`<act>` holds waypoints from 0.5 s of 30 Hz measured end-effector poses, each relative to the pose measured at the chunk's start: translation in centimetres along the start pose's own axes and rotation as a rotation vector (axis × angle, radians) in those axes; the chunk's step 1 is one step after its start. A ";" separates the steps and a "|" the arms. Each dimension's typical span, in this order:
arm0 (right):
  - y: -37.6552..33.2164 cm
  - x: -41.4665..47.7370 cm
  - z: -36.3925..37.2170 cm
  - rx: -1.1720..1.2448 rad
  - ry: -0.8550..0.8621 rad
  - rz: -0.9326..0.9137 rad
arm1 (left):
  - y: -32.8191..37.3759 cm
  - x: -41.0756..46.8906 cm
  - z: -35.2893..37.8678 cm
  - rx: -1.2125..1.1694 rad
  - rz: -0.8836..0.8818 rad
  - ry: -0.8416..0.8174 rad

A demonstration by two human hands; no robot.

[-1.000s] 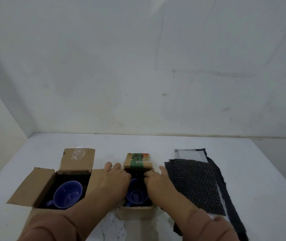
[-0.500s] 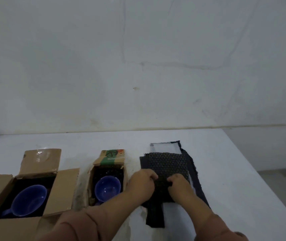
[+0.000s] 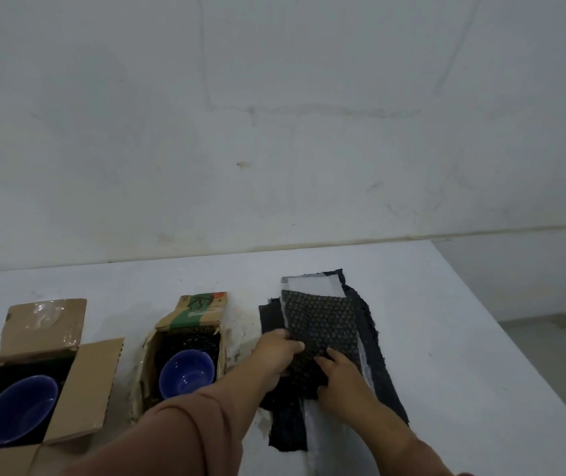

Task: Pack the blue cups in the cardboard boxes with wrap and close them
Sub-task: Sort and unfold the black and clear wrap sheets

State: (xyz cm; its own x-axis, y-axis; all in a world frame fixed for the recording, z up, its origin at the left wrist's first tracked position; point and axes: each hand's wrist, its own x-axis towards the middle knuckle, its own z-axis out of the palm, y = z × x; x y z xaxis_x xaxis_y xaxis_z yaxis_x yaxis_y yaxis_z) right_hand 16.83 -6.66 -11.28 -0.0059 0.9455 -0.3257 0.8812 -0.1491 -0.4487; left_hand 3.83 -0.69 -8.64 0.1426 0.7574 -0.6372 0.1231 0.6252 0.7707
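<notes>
Wrap: black bubble wrap sheet (image 3: 319, 324) lies atop a stack of dark & white sheets (image 3: 374, 359) on the counter (image 3: 463, 338), right of the small box.
Left hand: left hand (image 3: 276, 352) crosses over from the left; grip pinched on the wrap's left edge, thumb on top, sleeve reaching to mid-forearm.
Right hand: right hand (image 3: 341, 379) lies on the wrap's near part, fingers spread on the bubbles; grip looks pressed flat, can't tell if it pinches the sheet or just rests on it.
Small box: small cardboard box (image 3: 185, 355) w/ green-printed rear flap (image 3: 199, 309) up, open; sits betw. the big box and the wrap stack, just beside the left forearm.
Cup 1: blue cup (image 3: 185, 374) upright inside the small box, mouth up, dark bubble lining behind it.
Big box: larger cardboard box (image 3: 68, 383) at far left, flaps open, partly cut by the frame edge; well apart from the wrap.
Cup 2: second blue cup (image 3: 17, 410) inside the larger box, tilted toward the viewer, handle at lower left.
Counter: white, worn patches near the small box; pale wall (image 3: 274, 132) behind.
</notes>
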 end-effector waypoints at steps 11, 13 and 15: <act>-2.9 0.6 -5.3 1.478 0.078 0.174 | 5.0 -4.7 -5.9 -0.065 0.202 -0.029; -4.9 0.5 -5.7 1.370 0.127 0.043 | 5.0 -5.6 -8.0 -0.122 0.275 0.090; -6.7 0.4 -6.3 1.168 0.155 -0.082 | 5.0 -6.7 -10.1 -0.077 0.396 0.141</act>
State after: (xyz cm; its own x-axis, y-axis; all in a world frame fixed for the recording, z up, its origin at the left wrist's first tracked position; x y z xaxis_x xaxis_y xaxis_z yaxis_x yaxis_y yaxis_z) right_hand 13.87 -3.43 -3.14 0.0856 0.9776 -0.1922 -0.0862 -0.1849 -0.9790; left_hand -6.44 -0.75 -0.52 0.0280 0.9568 -0.2894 0.0111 0.2892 0.9572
